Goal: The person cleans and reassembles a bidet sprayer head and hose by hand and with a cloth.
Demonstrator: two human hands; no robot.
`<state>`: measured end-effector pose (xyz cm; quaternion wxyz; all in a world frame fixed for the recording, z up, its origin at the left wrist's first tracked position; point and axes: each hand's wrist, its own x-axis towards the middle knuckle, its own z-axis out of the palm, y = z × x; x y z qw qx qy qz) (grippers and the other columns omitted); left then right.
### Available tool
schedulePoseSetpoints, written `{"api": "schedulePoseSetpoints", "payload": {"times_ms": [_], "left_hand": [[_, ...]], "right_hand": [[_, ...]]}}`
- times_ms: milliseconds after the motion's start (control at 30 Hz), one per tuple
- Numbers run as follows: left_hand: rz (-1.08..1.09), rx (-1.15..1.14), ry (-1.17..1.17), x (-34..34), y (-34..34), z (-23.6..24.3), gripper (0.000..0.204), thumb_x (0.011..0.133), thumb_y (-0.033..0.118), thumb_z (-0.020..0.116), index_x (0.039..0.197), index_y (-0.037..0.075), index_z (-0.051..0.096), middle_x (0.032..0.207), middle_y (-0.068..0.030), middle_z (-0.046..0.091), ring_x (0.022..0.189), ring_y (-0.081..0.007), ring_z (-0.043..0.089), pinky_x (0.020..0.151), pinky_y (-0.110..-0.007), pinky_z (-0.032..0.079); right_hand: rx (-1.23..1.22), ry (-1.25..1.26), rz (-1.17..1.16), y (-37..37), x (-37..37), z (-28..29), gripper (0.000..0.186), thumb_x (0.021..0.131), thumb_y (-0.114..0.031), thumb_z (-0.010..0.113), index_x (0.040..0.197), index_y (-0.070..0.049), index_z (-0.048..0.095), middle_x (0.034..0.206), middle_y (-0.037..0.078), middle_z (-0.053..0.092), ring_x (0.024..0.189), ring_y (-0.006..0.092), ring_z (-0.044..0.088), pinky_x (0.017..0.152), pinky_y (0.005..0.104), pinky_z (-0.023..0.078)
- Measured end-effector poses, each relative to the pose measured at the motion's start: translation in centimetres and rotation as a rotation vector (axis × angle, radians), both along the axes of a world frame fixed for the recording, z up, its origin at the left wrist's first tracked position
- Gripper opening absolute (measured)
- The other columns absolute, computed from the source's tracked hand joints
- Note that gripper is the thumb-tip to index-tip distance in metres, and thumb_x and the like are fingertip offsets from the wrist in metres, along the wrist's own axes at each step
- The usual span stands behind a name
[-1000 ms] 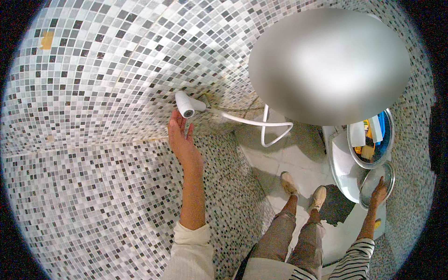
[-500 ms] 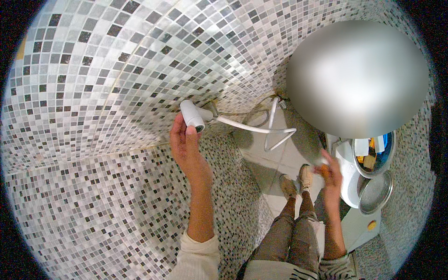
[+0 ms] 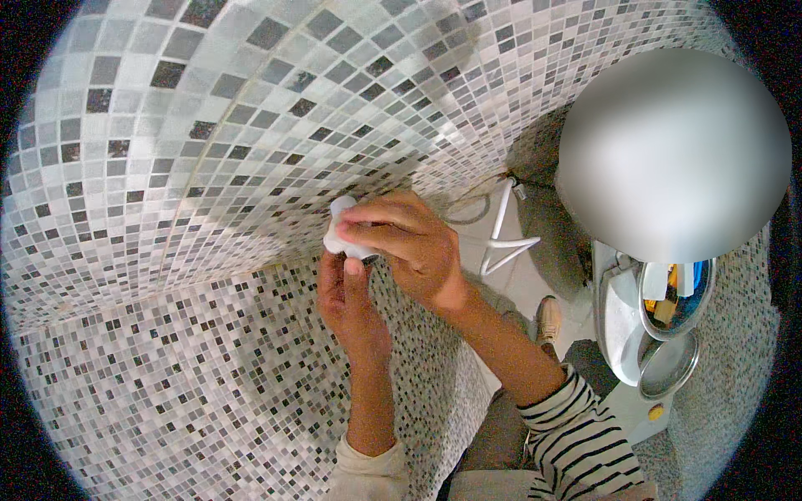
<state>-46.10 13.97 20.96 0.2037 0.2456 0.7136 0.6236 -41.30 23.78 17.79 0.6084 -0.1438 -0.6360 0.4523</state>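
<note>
Against the mosaic-tiled wall is a small white cylindrical fixture (image 3: pixel 342 203), its dark round end mostly hidden by fingers. My left hand (image 3: pixel 355 313) is closed around it from below, thumb up against its underside. Over its top and right side reaches my right hand (image 3: pixel 418 250), fingers bent onto the white surface. Near those fingertips the white shape looks lumpy; whether a separate white piece is there I cannot tell. The arm joining the fixture to the wall is covered by my right hand.
A bent white tube (image 3: pixel 501 238) juts from the wall on the right. Beyond it, a round metal tin (image 3: pixel 642 305) holds blue, yellow and white items, with a round lid (image 3: pixel 668 367) below it. A large blurred pale round shape (image 3: pixel 677 154) fills the upper right.
My right hand has come up from the lower right, beside the tin, to the white fixture. My left hand stays on the fixture. The view has shifted slightly.
</note>
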Motion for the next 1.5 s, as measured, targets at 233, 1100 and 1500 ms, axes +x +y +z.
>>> {"api": "schedulePoseSetpoints", "payload": {"times_ms": [233, 1100, 1500], "left_hand": [[0.013, 0.055, 0.008, 1.1, 1.0, 0.4, 0.059, 0.083, 0.030, 0.059, 0.126, -0.005, 0.038, 0.125, -0.0129, 0.046, 0.110, -0.0193, 0.047, 0.092, -0.031, 0.038], [0.039, 0.057, -0.016, 1.1, 1.2, -0.1, 0.061, 0.083, 0.034, 0.057, 0.126, -0.004, 0.037, 0.127, -0.0138, 0.041, 0.111, -0.0213, 0.047, 0.088, -0.036, 0.046], [0.054, 0.116, 0.018, 0.8, 0.8, -0.6, 0.058, 0.085, 0.032, 0.055, 0.126, -0.005, 0.037, 0.126, -0.0145, 0.042, 0.111, -0.0217, 0.047, 0.089, -0.036, 0.045]], "right_hand": [[-0.352, -0.256, -0.102, -1.2, 1.3, -4.5, 0.031, 0.071, 0.007, 0.052, 0.095, -0.009, 0.066, 0.093, 0.009, 0.063, 0.088, 0.0244, 0.059, 0.075, 0.0312, 0.047], [-0.083, -0.383, -0.054, 0.9, 0.4, -6.4, 0.035, 0.066, 0.006, 0.056, 0.096, -0.011, 0.064, 0.091, 0.009, 0.060, 0.083, 0.0266, 0.056, 0.074, 0.0334, 0.046], [-0.161, -0.452, -0.014, -5.8, 1.8, -10.6, 0.026, 0.069, 0.004, 0.058, 0.092, -0.007, 0.062, 0.086, 0.010, 0.056, 0.079, 0.0274, 0.054, 0.068, 0.0345, 0.047]]}}
